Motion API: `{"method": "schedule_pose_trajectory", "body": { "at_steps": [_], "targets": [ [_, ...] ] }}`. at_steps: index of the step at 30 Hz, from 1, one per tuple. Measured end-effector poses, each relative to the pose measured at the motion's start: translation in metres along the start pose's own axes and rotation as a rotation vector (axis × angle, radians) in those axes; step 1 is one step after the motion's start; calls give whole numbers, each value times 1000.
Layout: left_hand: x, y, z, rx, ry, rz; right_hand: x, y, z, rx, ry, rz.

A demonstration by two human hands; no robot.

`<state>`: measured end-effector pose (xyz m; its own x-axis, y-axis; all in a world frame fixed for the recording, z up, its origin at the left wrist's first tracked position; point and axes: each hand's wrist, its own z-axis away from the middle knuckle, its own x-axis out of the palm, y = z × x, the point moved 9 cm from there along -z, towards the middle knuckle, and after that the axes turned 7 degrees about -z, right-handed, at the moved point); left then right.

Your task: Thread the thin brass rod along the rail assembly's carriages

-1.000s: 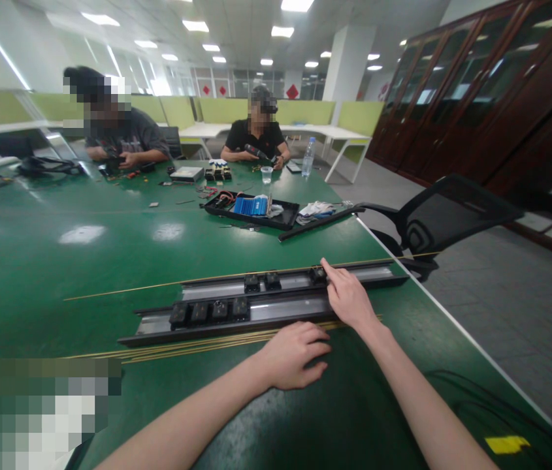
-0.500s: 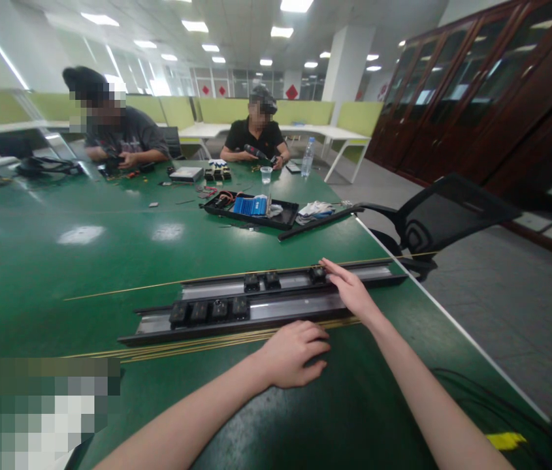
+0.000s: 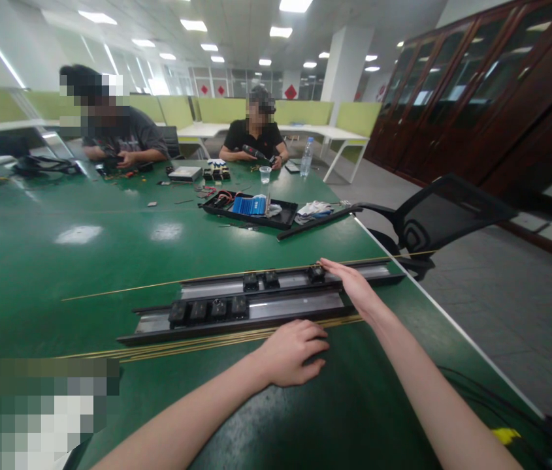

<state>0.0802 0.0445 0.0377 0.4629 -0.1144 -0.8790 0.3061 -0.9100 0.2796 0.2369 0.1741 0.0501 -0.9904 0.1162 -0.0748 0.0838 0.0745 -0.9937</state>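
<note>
Two long black rails with silver channels [image 3: 285, 307] lie across the green table [image 3: 84, 261], with small black blocks [image 3: 207, 309] seated in them. My right hand [image 3: 349, 284] reaches over the rails, fingers stretched out, fingertips at a black block [image 3: 315, 273] on the far rail. My left hand [image 3: 292, 352] rests on the table just in front of the near rail, fingers curled down on the surface beside thin brass strips [image 3: 197, 344]; nothing shows in it.
Another brass strip [image 3: 158, 284] lies beyond the rails. A black tray [image 3: 251, 210] with a blue part sits further back. Two people work at the far end. A black office chair [image 3: 432, 219] stands at the table's right edge. Cables [image 3: 501, 405] lie near right.
My right hand has flattened and slid slightly further over the rails, wrist lowering. My left hand has stayed put.
</note>
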Motion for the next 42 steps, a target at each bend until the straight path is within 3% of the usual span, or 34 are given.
{"method": "schedule_pose_trajectory", "body": {
  "at_steps": [7,16,21,30,42],
  "targets": [
    [0,0,0,-5,-1,-6,6,-14,-2,-190,37,386],
    [0,0,0,-2,-3,-14,0,-41,12,-393,212,766],
    [-1,0,0,-4,2,-11,15,-56,11,-573,76,957],
    [0,-1,1,-8,-3,-11,25,-64,9,-705,-62,941],
    [2,-1,1,-4,-9,2,25,-65,10,-788,-87,923]
  ]
}}
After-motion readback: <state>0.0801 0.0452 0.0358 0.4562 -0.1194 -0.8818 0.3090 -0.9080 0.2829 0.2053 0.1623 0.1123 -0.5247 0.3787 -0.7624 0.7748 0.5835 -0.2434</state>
